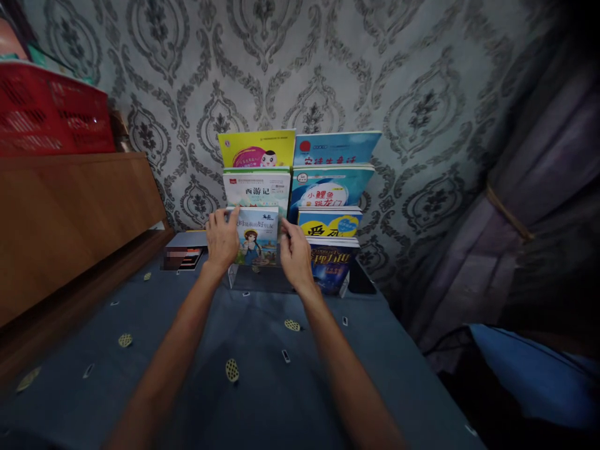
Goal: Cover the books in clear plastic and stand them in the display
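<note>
A small children's book (257,240) with a girl in a hat on its cover stands upright between my two hands, at the front left of a clear stepped book stand (229,278). My left hand (222,237) grips its left edge, fingers behind and thumb near the top corner. At its right edge my right hand (296,250) is closed, fingertips partly hidden. Behind it rise a white book (255,184) and a yellow-green book (234,145). The right column holds a dark blue book (330,275), a yellow and blue book (328,220) and two bluish books behind.
A dark blue patterned cloth (257,387) covers the table. Left of the stand lie some flat books or boxes (187,240); a dark flat object (362,279) is at its right. A red basket (56,109) sits on a wooden board (79,219). Patterned wall and curtain (487,250) stand behind.
</note>
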{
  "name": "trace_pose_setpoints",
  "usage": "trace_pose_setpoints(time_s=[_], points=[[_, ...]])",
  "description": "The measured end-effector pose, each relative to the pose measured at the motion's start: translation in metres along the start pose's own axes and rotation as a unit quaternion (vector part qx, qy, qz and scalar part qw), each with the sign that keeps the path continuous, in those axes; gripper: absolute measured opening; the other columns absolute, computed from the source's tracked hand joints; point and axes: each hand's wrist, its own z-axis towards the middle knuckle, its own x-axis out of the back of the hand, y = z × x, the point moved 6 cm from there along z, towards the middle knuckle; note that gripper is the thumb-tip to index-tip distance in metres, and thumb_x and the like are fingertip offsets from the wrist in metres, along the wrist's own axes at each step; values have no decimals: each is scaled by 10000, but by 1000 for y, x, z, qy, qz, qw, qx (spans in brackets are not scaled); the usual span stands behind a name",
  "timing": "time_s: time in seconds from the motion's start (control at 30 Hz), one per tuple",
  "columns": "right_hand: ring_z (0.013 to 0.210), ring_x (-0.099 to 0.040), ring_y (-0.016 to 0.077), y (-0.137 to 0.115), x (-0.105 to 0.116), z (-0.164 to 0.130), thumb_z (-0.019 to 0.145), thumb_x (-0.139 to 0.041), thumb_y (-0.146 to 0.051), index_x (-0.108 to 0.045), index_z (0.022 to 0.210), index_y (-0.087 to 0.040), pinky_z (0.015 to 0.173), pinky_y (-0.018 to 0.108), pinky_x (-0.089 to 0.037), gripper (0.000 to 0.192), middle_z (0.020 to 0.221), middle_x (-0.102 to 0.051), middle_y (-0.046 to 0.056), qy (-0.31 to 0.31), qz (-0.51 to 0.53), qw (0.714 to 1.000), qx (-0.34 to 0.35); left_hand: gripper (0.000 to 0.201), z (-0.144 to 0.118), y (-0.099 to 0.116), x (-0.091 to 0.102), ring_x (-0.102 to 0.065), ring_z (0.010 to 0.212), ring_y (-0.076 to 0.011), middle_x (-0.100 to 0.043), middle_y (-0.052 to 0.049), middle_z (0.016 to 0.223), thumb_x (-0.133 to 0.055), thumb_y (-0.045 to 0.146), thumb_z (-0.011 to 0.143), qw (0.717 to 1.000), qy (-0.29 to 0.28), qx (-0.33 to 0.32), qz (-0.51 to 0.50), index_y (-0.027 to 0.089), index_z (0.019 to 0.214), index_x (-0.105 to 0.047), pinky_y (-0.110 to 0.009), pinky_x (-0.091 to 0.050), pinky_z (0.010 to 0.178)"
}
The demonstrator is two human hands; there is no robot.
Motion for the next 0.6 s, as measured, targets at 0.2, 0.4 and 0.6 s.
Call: trace_pose_setpoints(time_s=[0.2,0.4,0.6], points=[[1047,-673,246,0,3,2,946,-398,-154,-594,1353,-181,955,455,-546,453,1196,-683,137,2,23,1000,-13,518,-1,1,3,-508,1151,-343,-544,-187,1261,-409,122,935,1000,6,-5,-3,186,1429,-551,-478,-444,974],[1053,-681,240,-2,6,4,950,-401,-163,-602,1346,-187,957,452,-549,445,1188,-687,132,-8,38,999,-17,553,-4,3,6,-502,1175,-346,-544,-186,1256,-427,111,918,1000,7,-4,-13,184,1458,-520,-488,-436,1003],[1041,-688,239,-1,13,7,955,-410,-179,-625,1307,-176,927,449,-568,413,1164,-705,133,4,45,999,-19,535,-8,3,10,-506,1169,-328,-546,-174,1255,-435,103,912,1000,12,3,-22,188,1430,-539,-479,-437,1021]])
